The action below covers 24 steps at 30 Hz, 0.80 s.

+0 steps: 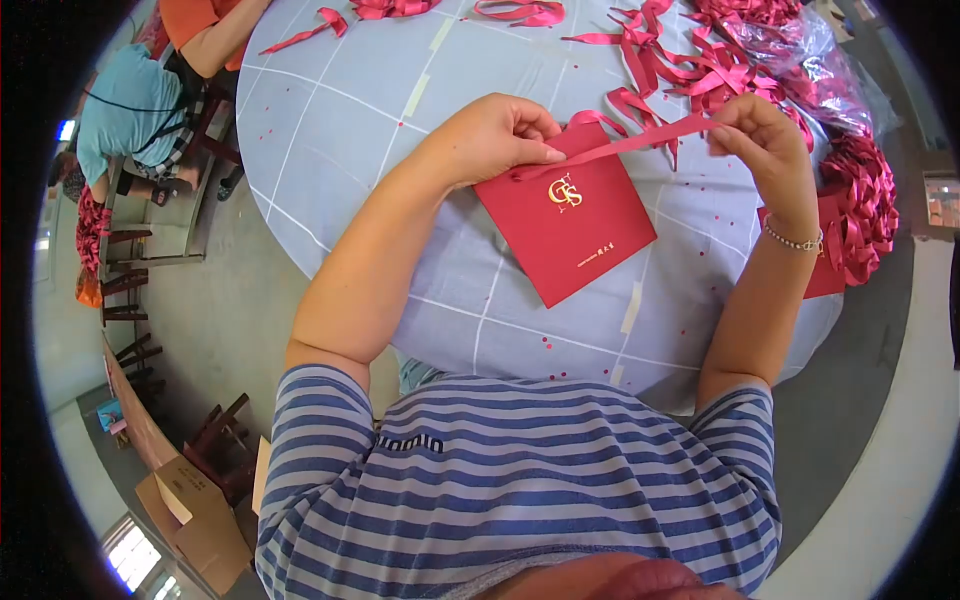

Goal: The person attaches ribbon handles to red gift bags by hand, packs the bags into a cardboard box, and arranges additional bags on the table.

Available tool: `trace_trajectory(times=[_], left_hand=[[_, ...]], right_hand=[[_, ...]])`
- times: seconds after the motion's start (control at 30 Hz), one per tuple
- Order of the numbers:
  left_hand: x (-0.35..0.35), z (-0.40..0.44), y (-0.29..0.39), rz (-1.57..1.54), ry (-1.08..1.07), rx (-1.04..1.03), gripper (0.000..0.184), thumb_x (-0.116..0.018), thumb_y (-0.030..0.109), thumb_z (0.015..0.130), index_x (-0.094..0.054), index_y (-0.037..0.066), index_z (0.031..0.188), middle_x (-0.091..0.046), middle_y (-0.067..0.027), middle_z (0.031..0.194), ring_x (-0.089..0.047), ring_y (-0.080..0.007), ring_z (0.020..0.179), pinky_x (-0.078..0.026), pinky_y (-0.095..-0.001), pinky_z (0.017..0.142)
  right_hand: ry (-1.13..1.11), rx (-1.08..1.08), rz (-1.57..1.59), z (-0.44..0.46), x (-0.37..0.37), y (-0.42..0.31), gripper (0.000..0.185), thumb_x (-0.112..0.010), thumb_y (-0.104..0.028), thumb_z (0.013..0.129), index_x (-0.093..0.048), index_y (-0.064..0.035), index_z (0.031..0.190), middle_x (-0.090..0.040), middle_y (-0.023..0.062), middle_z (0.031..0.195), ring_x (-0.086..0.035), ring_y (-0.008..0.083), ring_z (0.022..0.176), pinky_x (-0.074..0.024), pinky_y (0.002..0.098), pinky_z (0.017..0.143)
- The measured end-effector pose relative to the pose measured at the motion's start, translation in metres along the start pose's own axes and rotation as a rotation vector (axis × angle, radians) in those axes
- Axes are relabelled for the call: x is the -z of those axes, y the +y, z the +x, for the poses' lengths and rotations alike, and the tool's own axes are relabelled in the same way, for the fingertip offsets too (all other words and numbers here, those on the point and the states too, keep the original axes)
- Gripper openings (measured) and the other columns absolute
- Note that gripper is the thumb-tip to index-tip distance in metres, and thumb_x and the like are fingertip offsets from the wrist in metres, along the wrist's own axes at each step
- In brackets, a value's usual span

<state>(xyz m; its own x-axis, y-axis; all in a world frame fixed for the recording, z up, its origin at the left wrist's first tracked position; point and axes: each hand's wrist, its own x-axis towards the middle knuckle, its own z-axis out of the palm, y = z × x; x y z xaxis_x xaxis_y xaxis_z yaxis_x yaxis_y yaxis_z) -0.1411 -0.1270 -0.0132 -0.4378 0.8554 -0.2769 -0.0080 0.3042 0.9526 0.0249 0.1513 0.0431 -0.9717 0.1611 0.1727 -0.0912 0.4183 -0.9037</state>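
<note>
A red square bag [590, 225] with gold lettering hangs tilted over the table in front of me. My left hand [515, 140] pinches its top left edge, where a red ribbon meets the bag. That ribbon [640, 141] stretches to the right across the bag's top. At its far end my right hand [760, 150] is closed, thumb and fingers pinching the ribbon. Another ribbon loop [597, 118] shows behind the bag's top edge.
On the round table's checked cloth [350, 130], loose red ribbons [715, 75] lie at the back right, beside clear plastic [835, 80]. A ribbon bundle [862, 205] and another red bag [825, 265] are right of my right forearm. Two people sit at the upper left.
</note>
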Motion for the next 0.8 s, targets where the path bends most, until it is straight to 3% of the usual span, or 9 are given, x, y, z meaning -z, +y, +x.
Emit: trace_trajectory(times=[0.1, 0.17, 0.27, 0.3, 0.4, 0.57, 0.63, 0.73, 0.8], left_hand=[[0.002, 0.000, -0.005, -0.061, -0.017, -0.032, 0.011, -0.069, 0.003, 0.085, -0.062, 0.000, 0.094, -0.061, 0.0011, 0.074, -0.053, -0.0051, 0.062, -0.044, -0.0224, 0.055], [0.002, 0.000, -0.006, -0.079, -0.005, 0.003, 0.010, -0.067, 0.004, 0.087, -0.063, 0.000, 0.095, -0.062, 0.0013, 0.074, -0.052, -0.0046, 0.062, -0.043, -0.0217, 0.055], [-0.004, -0.005, 0.001, -0.154, -0.001, -0.017, 0.009, -0.064, 0.003, 0.091, -0.062, 0.001, 0.100, -0.058, 0.0049, 0.072, -0.050, -0.0020, 0.062, -0.040, -0.0185, 0.056], [-0.004, -0.004, 0.000, -0.155, 0.000, -0.016, 0.009, -0.064, 0.003, 0.091, -0.062, 0.001, 0.100, -0.058, 0.0049, 0.072, -0.050, -0.0020, 0.062, -0.040, -0.0185, 0.056], [-0.004, -0.006, 0.002, -0.117, 0.024, -0.037, 0.014, -0.064, 0.005, 0.091, -0.063, 0.001, 0.104, -0.060, 0.0046, 0.074, -0.051, -0.0019, 0.062, -0.040, -0.0185, 0.056], [0.000, -0.010, 0.007, 0.006, 0.056, -0.031, 0.016, -0.065, 0.007, 0.090, -0.065, 0.000, 0.105, -0.063, 0.0033, 0.076, -0.051, -0.0012, 0.063, -0.040, -0.0183, 0.057], [0.000, -0.013, 0.014, 0.046, 0.047, -0.046, 0.016, -0.065, 0.007, 0.090, -0.065, 0.000, 0.104, -0.064, 0.0026, 0.077, -0.053, -0.0018, 0.065, -0.042, -0.0187, 0.058], [-0.001, -0.013, 0.012, 0.137, 0.048, -0.095, 0.017, -0.065, 0.007, 0.090, -0.065, -0.001, 0.105, -0.066, 0.0007, 0.079, -0.057, -0.0035, 0.069, -0.045, -0.0198, 0.061], [-0.002, -0.012, 0.009, 0.188, 0.057, -0.129, 0.018, -0.065, 0.007, 0.089, -0.064, -0.002, 0.105, -0.068, -0.0004, 0.081, -0.059, -0.0046, 0.071, -0.047, -0.0206, 0.064]], right_hand=[[-0.028, -0.030, 0.220, 0.001, 0.000, 0.000, 0.007, -0.064, 0.000, 0.089, -0.062, -0.0005, 0.096, -0.064, 0.0042, 0.087, -0.060, 0.0095, 0.078, -0.0495, 0.0221, 0.071], [-0.025, 0.043, 0.558, 0.003, -0.009, 0.003, 0.007, -0.062, -0.001, 0.091, -0.063, 0.0002, 0.098, -0.064, 0.0045, 0.090, -0.061, 0.0102, 0.082, -0.0506, 0.0227, 0.072], [-0.020, 0.106, 0.605, 0.010, -0.035, 0.007, 0.010, -0.058, -0.005, 0.095, -0.061, 0.0012, 0.103, -0.062, 0.0121, 0.109, -0.061, 0.0133, 0.088, -0.0545, 0.0259, 0.083], [-0.020, 0.106, 0.605, 0.011, -0.042, 0.005, 0.010, -0.058, -0.005, 0.095, -0.061, 0.0012, 0.103, -0.062, 0.0121, 0.109, -0.061, 0.0133, 0.088, -0.0545, 0.0259, 0.083], [-0.208, 0.041, 1.027, 0.015, -0.055, 0.007, 0.013, -0.050, -0.007, 0.099, -0.057, -0.0006, 0.107, -0.062, 0.0116, 0.104, -0.063, 0.0155, 0.089, -0.0560, 0.0287, 0.083], [-0.171, 0.018, 0.779, 0.009, -0.080, -0.004, 0.013, -0.053, -0.006, 0.098, -0.060, 0.0003, 0.105, -0.062, 0.0068, 0.090, -0.062, 0.0127, 0.077, -0.0549, 0.0265, 0.076], [-0.155, -0.169, 0.464, 0.008, -0.083, -0.007, 0.014, -0.057, -0.007, 0.097, -0.064, 0.0026, 0.103, -0.060, 0.0037, 0.086, -0.059, 0.0100, 0.073, -0.0517, 0.0237, 0.070], [-0.136, -0.080, 0.144, 0.007, -0.101, -0.010, 0.017, -0.059, -0.004, 0.094, -0.067, 0.0013, 0.109, -0.058, 0.0015, 0.082, -0.053, 0.0061, 0.068, -0.0444, 0.0206, 0.060], [-0.127, -0.043, 0.110, 0.005, -0.109, -0.005, 0.018, -0.060, -0.004, 0.094, -0.068, -0.0009, 0.110, -0.061, 0.0017, 0.079, -0.053, 0.0056, 0.067, -0.0442, 0.0204, 0.059]])
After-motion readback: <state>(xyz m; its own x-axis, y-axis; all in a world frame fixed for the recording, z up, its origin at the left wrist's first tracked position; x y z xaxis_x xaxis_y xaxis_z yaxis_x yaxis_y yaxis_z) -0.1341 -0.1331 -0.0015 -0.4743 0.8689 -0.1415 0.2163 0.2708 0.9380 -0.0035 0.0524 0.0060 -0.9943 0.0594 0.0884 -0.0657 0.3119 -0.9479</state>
